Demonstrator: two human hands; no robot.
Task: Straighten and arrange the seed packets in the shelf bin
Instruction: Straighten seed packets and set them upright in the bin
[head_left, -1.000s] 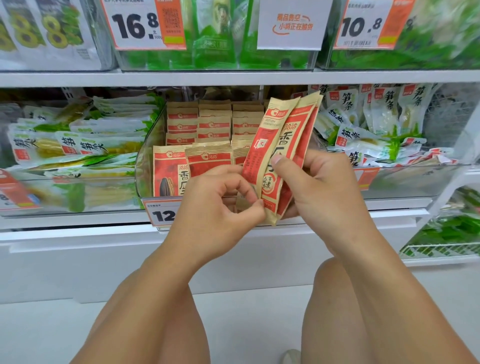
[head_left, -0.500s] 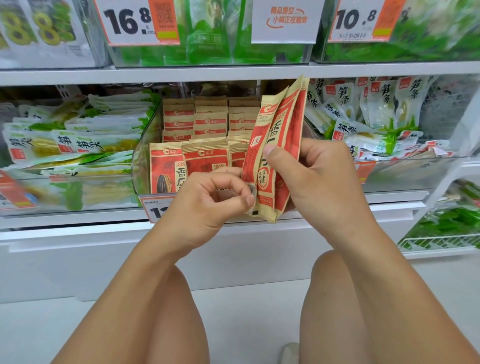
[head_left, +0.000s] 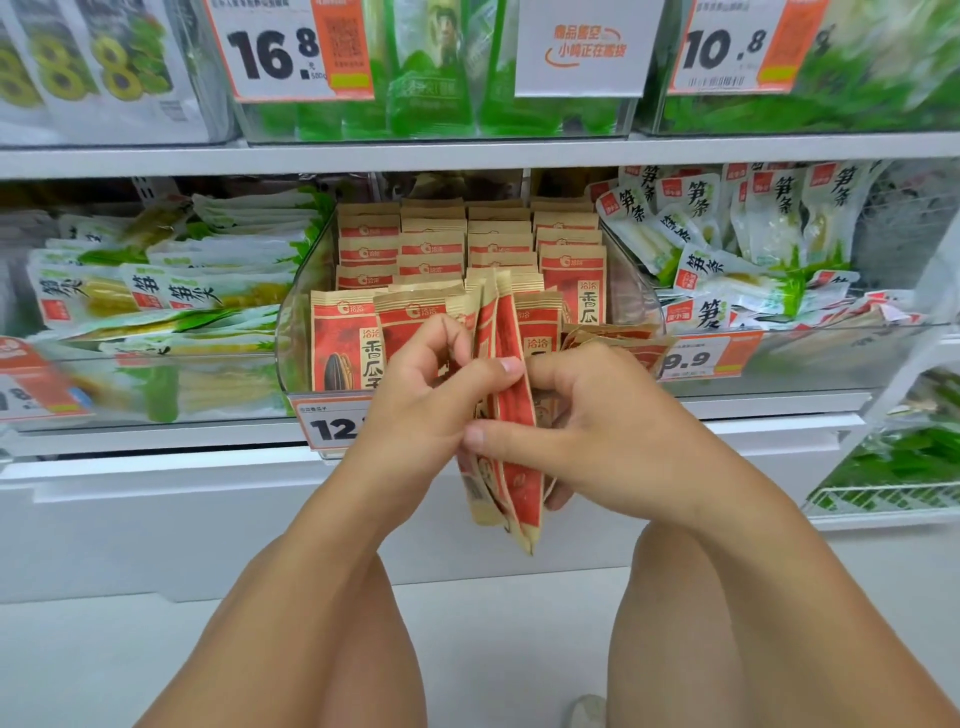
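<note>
The clear shelf bin (head_left: 298, 332) holds upright rows of red-and-tan seed packets (head_left: 431, 249). Left hand (head_left: 415, 410) and right hand (head_left: 597, 431) fingers clamp a held bundle (head_left: 511, 395) edge-on before it, lower than before.

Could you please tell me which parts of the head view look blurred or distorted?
Head view: the white shelf rail bows from wide-angle distortion; the green packs at upper right smear; the red-and-tan seed packets held by both hands stay fairly sharp.
</note>
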